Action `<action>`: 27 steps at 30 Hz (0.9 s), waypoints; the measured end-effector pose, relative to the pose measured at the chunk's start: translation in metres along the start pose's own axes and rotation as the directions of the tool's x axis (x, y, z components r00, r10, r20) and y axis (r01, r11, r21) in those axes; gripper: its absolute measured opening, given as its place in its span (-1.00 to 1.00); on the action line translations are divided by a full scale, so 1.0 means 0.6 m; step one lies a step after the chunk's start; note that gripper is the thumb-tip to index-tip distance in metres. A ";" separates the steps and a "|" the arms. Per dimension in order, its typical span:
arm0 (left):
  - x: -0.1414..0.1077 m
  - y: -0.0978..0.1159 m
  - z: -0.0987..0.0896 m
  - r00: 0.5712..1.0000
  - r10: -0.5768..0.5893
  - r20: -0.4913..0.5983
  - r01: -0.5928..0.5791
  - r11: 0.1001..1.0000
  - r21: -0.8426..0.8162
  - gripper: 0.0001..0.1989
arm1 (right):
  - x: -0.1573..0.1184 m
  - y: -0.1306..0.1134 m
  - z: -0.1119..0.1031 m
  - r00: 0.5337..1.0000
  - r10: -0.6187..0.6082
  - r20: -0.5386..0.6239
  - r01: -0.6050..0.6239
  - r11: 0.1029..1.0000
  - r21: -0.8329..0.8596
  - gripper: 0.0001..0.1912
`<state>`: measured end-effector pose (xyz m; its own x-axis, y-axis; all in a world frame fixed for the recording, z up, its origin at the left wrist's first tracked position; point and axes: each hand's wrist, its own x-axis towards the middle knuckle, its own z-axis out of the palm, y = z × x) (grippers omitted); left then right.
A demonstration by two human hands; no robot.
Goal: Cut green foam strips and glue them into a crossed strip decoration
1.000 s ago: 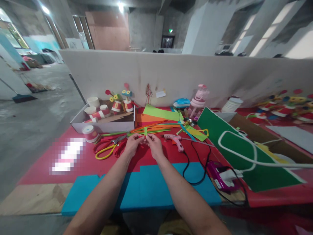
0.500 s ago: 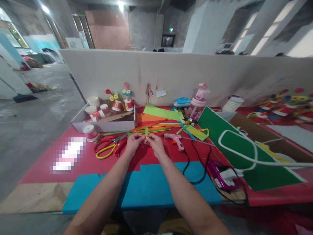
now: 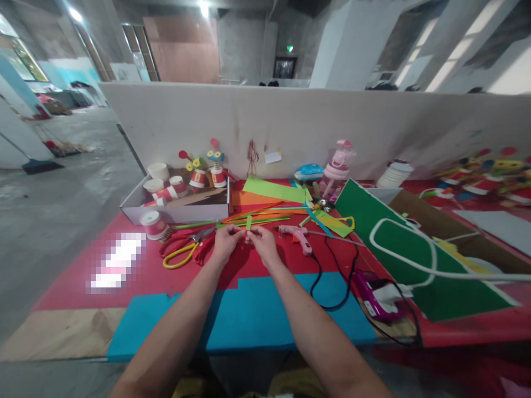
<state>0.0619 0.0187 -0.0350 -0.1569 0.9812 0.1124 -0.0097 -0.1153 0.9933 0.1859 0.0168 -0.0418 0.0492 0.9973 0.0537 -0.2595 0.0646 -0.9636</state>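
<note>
Over the red tabletop, my left hand (image 3: 227, 241) and my right hand (image 3: 262, 243) meet fingertip to fingertip. Both are closed in a pinch on a small green paper strip (image 3: 249, 222), whose upper end sticks up between them. Its lower end is hidden by the fingers. To the right of my right hand lies a pink glue gun (image 3: 296, 236), its nozzle pointing left. Yellow-handled scissors (image 3: 181, 257) rest left of my left hand, beside a red-handled tool (image 3: 204, 247) partly behind the wrist. Long green and orange paper strips (image 3: 269, 213) lie just beyond my fingers.
A shallow box (image 3: 174, 213) with paper cups and two cup figures stands back left, an upturned cup (image 3: 153, 225) before it. At right are a green board (image 3: 415, 260), a white cable, and a purple power strip (image 3: 379, 298). Blue sheets (image 3: 257, 315) cover the front edge.
Almost nothing differs. Both hands keep the same pinch on the green paper strip, and the camera view has shifted very slightly.
</note>
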 end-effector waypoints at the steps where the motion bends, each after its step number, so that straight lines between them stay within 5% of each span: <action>1: 0.000 0.000 0.000 1.000 0.003 -0.002 -0.003 1.000 0.012 -0.81 | 0.000 0.001 0.000 1.000 0.000 -0.002 0.000 1.000 -0.002 -0.80; 8: -0.001 0.005 -0.001 1.000 0.003 0.000 -0.003 1.000 0.016 -0.81 | -0.002 -0.006 0.000 0.999 0.034 0.043 -0.034 0.999 -0.001 -0.80; 13: -0.006 0.014 0.003 0.992 -0.083 0.096 0.100 0.977 -0.189 -0.76 | -0.005 -0.010 0.003 0.999 -0.024 0.031 0.023 0.999 0.033 -0.83; 17: -0.006 0.015 0.003 0.983 -0.128 0.130 0.162 0.940 -0.301 -0.73 | -0.006 -0.007 0.005 0.994 0.055 0.098 -0.071 0.984 0.163 -0.76; 27: -0.004 0.001 0.008 0.986 -0.091 0.140 0.129 0.947 -0.293 -0.76 | -0.007 -0.007 0.006 0.995 0.087 0.055 -0.097 0.966 0.238 -0.71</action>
<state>0.0672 0.0172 -0.0347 -0.0155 0.9996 0.0243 -0.3188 -0.0280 0.9474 0.1834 0.0123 -0.0371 -0.0266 0.9995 -0.0158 -0.4852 -0.0267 -0.8740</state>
